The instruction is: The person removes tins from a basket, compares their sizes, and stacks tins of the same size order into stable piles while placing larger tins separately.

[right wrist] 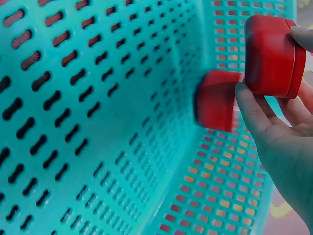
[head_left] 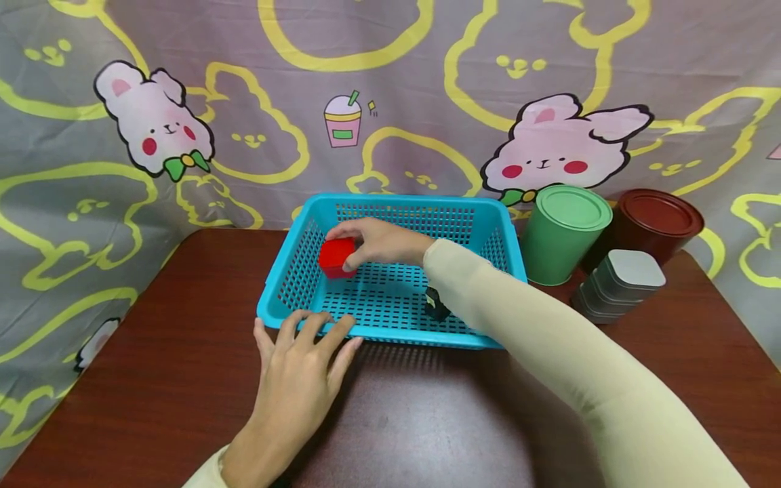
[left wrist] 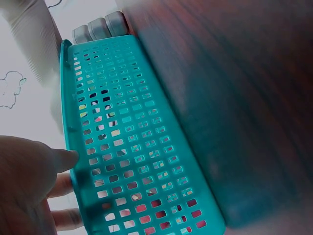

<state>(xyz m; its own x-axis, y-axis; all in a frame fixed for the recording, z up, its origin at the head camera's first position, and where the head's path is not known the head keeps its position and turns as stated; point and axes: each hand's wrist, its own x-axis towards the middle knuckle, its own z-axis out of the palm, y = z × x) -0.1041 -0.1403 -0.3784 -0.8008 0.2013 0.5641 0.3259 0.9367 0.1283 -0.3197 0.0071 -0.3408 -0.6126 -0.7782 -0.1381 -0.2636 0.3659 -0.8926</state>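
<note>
A blue-green plastic basket [head_left: 409,335] with perforated walls stands on the table. My right hand [head_left: 390,242] reaches into its left part and holds a red tin [right wrist: 270,56] with rounded corners, fingers and thumb on its sides. In the right wrist view a second red tin [right wrist: 215,100] sits in the basket's corner, partly hidden behind the held one. My left hand [head_left: 299,379] grips the basket's front rim near its left end. The left wrist view has the thumb [left wrist: 66,159] on the rim's outer side and other fingers going behind it.
Right of the basket stand a green can [head_left: 564,237] and a dark red can [head_left: 659,220], with a stack of grey tins [head_left: 622,285] in front. A small black object [head_left: 436,305] shows below the right cuff. A patterned cloth [head_left: 390,102] hangs behind the table [head_left: 415,420].
</note>
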